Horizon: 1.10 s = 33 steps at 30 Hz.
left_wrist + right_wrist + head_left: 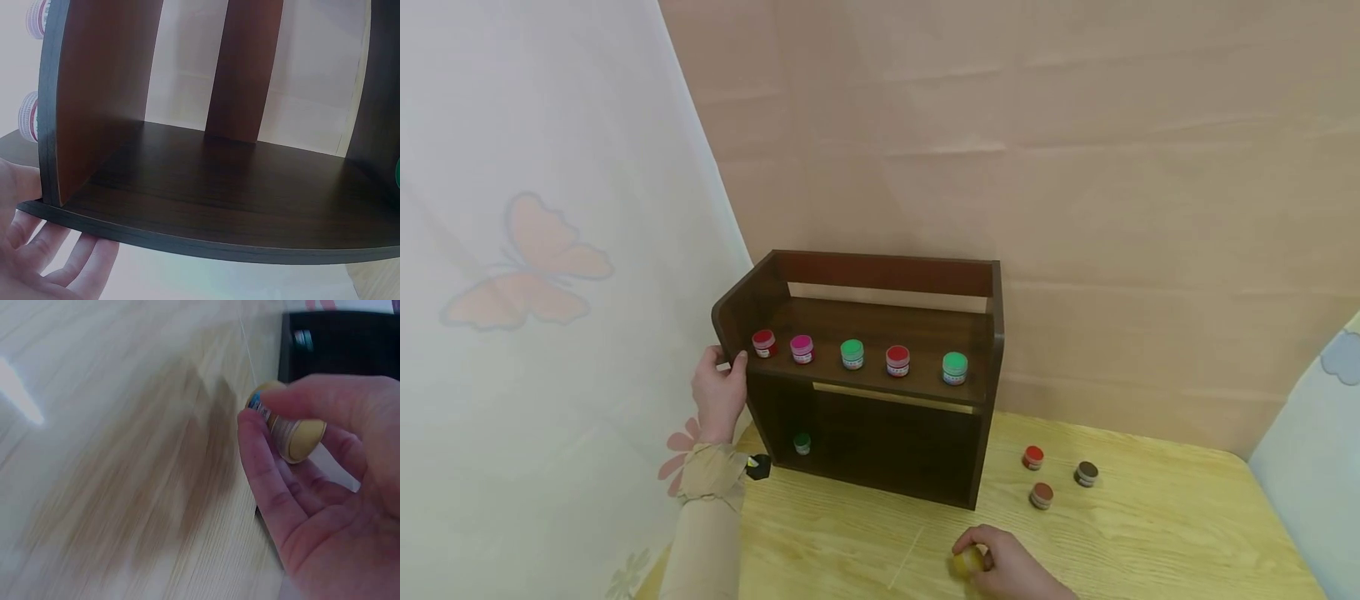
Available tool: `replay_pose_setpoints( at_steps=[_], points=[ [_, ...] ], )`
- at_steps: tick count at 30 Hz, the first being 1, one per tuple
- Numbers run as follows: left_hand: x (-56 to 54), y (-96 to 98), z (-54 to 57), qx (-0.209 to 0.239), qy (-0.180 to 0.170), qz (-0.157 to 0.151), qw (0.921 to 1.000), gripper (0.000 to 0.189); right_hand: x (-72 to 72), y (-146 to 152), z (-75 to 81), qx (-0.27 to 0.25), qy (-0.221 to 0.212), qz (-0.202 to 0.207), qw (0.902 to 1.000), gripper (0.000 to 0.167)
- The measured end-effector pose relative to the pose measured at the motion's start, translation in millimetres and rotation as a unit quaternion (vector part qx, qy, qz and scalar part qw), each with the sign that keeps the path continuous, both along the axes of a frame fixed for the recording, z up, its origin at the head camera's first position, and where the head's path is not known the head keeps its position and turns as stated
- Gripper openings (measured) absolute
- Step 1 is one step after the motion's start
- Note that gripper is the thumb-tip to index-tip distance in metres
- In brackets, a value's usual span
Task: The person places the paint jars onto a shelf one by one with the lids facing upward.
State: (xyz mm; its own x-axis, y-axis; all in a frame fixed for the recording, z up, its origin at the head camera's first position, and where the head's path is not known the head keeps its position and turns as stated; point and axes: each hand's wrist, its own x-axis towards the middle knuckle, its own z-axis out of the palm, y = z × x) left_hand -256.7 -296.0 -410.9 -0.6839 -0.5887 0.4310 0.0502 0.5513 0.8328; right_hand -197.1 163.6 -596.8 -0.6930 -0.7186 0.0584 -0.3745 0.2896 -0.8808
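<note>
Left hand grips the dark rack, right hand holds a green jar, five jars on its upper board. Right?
Colour's wrong: the right hand holds a yellow jar, as the right wrist view shows. The left hand grips the dark rack, with five jars on its upper board.

Creased tan sheeting (1150, 208) spans the head view's back; white cloth (587, 100) with an orange butterfly (546, 233) fills the left, pale cloth (1318, 467) the lower right. A wood-grain tabletop (1187, 542) lies below; glare (19, 390) streaks the right wrist view's left edge.
</note>
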Motion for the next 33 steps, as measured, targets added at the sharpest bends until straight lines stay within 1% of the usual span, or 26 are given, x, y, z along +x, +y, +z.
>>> replay_pose_setpoints(
  at_steps=[4,7,10,15,20,23,26,29,33],
  points=[
    [-1.6,-1.0,-1.2,-0.004,0.004,0.001,1.0000,0.024,-3.3,-37.7,6.9,0.016,0.044,0.006,0.9989,0.029],
    [-1.8,-0.8,-0.5,-0.005,0.006,0.000,1.0000,0.024,-9.3,-63.6,15.3,0.026,0.032,0.002,0.9991,0.028],
    [-1.0,-0.2,-0.3,-0.005,0.004,-0.001,1.0000,0.023,-19.6,-84.4,23.0,0.032,0.032,0.002,0.9990,0.029],
    [-0.3,-0.5,-1.0,0.000,-0.004,-0.002,1.0000,0.024,-41.0,-112.3,34.7,0.029,0.031,-0.008,0.9990,0.031],
    [-0.8,-1.0,-0.7,0.002,-0.003,-0.004,1.0000,0.025,-59.6,-134.6,41.0,0.021,0.055,-0.036,0.9976,0.032],
    [-1.1,-1.1,-1.2,0.003,-0.002,-0.005,1.0000,0.025,-67.5,-145.6,38.9,0.010,0.060,-0.057,0.9965,0.033],
    [-0.6,-0.1,-1.4,0.004,-0.003,-0.002,1.0000,0.026,-72.6,-152.9,33.1,-0.006,0.041,-0.082,0.9958,0.035],
    [0.0,0.5,-1.5,0.001,-0.004,-0.002,1.0000,0.027,-76.6,-156.3,22.9,-0.021,0.025,-0.116,0.9928,0.036],
    [-0.3,-0.1,-1.3,-0.002,-0.006,-0.002,1.0000,0.027,-81.1,-158.8,9.0,-0.017,0.026,-0.152,0.9878,0.037]
  ],
)
